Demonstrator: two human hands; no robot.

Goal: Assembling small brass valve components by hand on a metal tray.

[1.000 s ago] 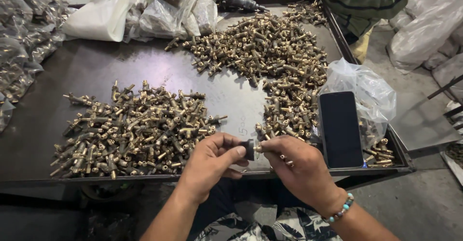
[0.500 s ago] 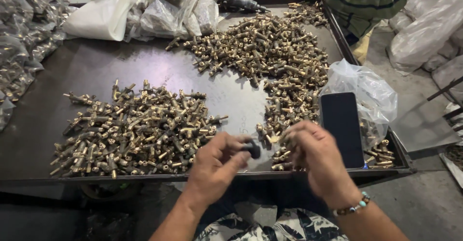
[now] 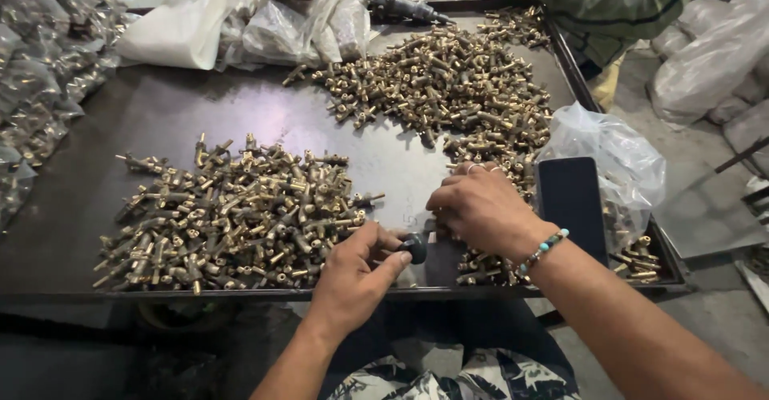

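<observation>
A small black knob (image 3: 414, 248) is being pinched between the thumb and forefinger of the left hand (image 3: 356, 276) at the near edge of the dark surface (image 3: 208, 112). At 2 o'clock from it, the right hand (image 3: 479, 210) is being lowered, fingers curled, onto brass fittings (image 3: 481, 270); whether anything is being gripped cannot be told. At 9 o'clock, a sorted brass heap (image 3: 232, 212) is lying; at 12 o'clock, a larger pile (image 3: 448, 88).
</observation>
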